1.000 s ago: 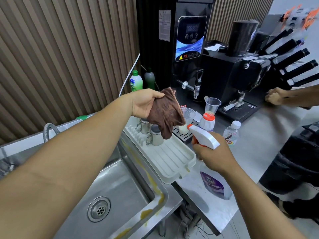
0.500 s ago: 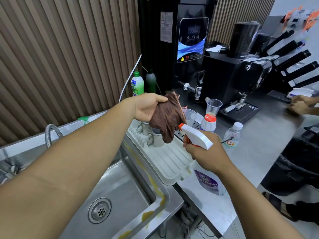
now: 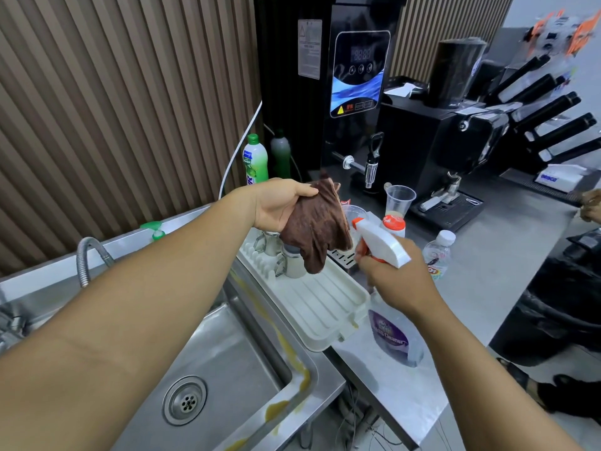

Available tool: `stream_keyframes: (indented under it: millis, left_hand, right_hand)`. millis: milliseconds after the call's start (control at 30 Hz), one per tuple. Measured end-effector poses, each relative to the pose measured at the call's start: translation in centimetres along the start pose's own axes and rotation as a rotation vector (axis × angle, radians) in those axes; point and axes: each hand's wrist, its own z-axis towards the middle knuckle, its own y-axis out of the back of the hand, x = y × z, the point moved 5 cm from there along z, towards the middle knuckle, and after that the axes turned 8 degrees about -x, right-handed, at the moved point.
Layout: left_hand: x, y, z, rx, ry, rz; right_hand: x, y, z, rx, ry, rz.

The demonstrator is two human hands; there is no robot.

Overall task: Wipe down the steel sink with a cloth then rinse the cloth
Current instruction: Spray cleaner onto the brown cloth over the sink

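Note:
My left hand point(image 3: 279, 203) holds a brown cloth point(image 3: 317, 227) up in the air, above the white drying tray point(image 3: 322, 307). The cloth hangs down bunched from my fingers. My right hand point(image 3: 388, 276) grips a spray bottle point(image 3: 393, 333) with a white trigger head point(image 3: 382, 242) and a purple label; its orange nozzle points at the cloth, a few centimetres away. The steel sink point(image 3: 224, 349) lies below my left arm, with its round drain point(image 3: 184, 400) and yellow-brown stains point(image 3: 294, 359) along its right rim.
Steel cups stand on the drying tray. Plastic cups point(image 3: 400, 200), a small water bottle point(image 3: 439, 252), a black water dispenser point(image 3: 328, 83) and a coffee grinder stand on the counter. Green soap bottles point(image 3: 255, 162) sit by the wall. Another person's hand point(image 3: 592, 205) is at the right edge.
My right hand has moved the spray bottle left and up, bringing the nozzle close to the cloth. The cloth stays held up. The other person's hand has drawn back to the right.

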Motion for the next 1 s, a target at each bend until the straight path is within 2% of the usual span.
stream_keyframes:
  millis: [367,733,1000]
  left_hand:
    - [-0.5,-0.9,0.8,-0.003,0.000,-0.004]
    - [-0.4,-3.2,1.7,0.013,-0.011,0.067]
    - [-0.4,-3.8,2.4,-0.003,-0.009,0.093]
  right_hand:
    - [-1.6,0.8,-0.4,0.017,-0.038,-0.042]
    - [-2.3,2.5,-0.2,-0.084,-0.064,0.014]
    - [-3.6,2.7,-1.1,-0.064,-0.077,0.028]
